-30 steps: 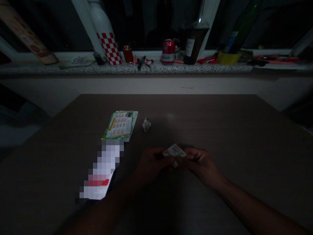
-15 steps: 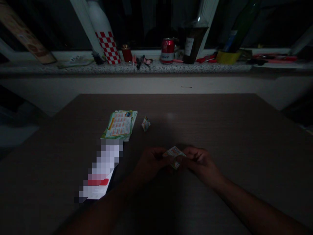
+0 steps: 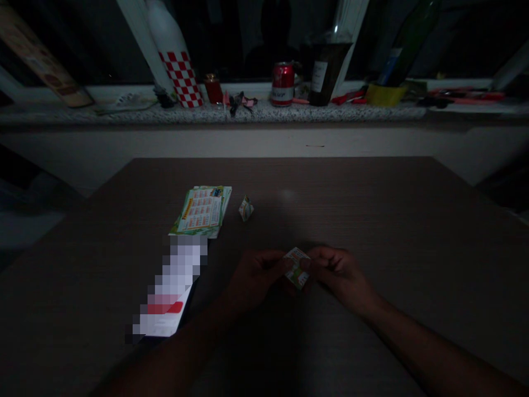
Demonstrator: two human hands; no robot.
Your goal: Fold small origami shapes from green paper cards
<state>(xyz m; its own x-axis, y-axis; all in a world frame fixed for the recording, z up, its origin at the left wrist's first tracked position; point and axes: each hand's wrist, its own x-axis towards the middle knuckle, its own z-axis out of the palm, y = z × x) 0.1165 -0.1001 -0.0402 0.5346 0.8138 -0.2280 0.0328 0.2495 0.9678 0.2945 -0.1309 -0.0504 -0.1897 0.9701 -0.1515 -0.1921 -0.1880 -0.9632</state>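
Note:
Between my two hands is a small folded piece of printed paper (image 3: 297, 274), diamond-shaped, white with green and orange print. My left hand (image 3: 260, 273) pinches its left side with thumb and fingers. On its right side, my right hand (image 3: 334, 270) pinches it the same way. Beyond the hands, a small pointed folded paper shape (image 3: 246, 209) stands on the table. To its left lies a stack of printed calendar sheets (image 3: 201, 212), green-edged with rows of numbers. The fingers under the paper are mostly in shadow.
A lit phone-like screen (image 3: 163, 325), partly blurred out, lies left of my left forearm. The dark wooden table (image 3: 351, 187) ends at a wall. Along the stone sill (image 3: 322, 114) stand a checkered bottle (image 3: 182, 77), a red can (image 3: 283, 84) and other bottles.
The folded paper looks narrower, with more of its green print showing between my thumbs. My thumbs have shifted slightly on it; the other things stay in place.

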